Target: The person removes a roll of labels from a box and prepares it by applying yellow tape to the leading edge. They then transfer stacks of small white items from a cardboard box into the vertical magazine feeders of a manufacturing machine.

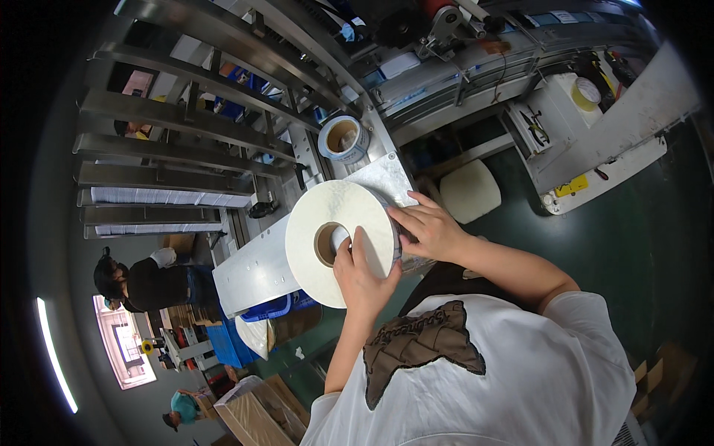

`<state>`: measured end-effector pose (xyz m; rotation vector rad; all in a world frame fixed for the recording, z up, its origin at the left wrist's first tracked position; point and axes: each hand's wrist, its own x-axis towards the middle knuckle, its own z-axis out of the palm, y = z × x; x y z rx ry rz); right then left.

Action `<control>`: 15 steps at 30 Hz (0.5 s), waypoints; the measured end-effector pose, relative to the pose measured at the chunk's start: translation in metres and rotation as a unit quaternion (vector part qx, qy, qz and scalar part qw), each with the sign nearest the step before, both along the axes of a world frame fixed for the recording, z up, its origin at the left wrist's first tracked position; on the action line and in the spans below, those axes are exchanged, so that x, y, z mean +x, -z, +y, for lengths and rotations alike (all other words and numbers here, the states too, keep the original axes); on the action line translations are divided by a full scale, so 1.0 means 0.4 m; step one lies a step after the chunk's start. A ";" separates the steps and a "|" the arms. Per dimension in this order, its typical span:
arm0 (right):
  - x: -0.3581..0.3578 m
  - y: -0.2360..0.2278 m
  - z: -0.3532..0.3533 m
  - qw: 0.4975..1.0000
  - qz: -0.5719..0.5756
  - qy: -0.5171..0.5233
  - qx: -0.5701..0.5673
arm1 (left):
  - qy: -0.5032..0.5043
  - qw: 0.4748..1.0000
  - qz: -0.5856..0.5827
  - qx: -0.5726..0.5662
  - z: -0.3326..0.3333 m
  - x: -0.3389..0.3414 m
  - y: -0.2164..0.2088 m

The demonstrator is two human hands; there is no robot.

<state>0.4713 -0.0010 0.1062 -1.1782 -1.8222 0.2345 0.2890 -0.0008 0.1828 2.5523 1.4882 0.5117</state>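
Note:
A large white label roll (305,215) with a brown cardboard core (324,253) is held in front of me, its flat side facing up. My left hand (362,279) grips it, fingertips reaching into the core and thumb against the near rim. At the right, my right hand (431,229) is against the roll's outer edge, fingers apart along the printed side. Below the roll is a metal plate (253,271) of the machine, partly hidden. A smaller roll (364,141) with a blue-and-white outside stands on the plate just beyond.
Metal rails (178,115) rise at the left, with stacked sheets between the lower ones. A conveyor (476,82) runs across the back right. A white stool (471,192) and a white bench with tape (586,94) stand right. A co-worker (160,286) stands left, near blue crates (230,343).

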 end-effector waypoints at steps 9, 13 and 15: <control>0.000 -0.019 -0.021 0.998 0.053 -0.009 -0.020 | -0.006 1.000 0.007 -0.003 -0.001 0.001 0.000; -0.005 -0.020 -0.022 0.997 0.071 0.002 -0.021 | -0.002 1.000 0.000 -0.016 0.002 -0.003 0.000; -0.011 -0.005 -0.015 0.996 0.075 0.012 -0.040 | 0.001 1.000 0.002 -0.016 0.003 -0.004 0.001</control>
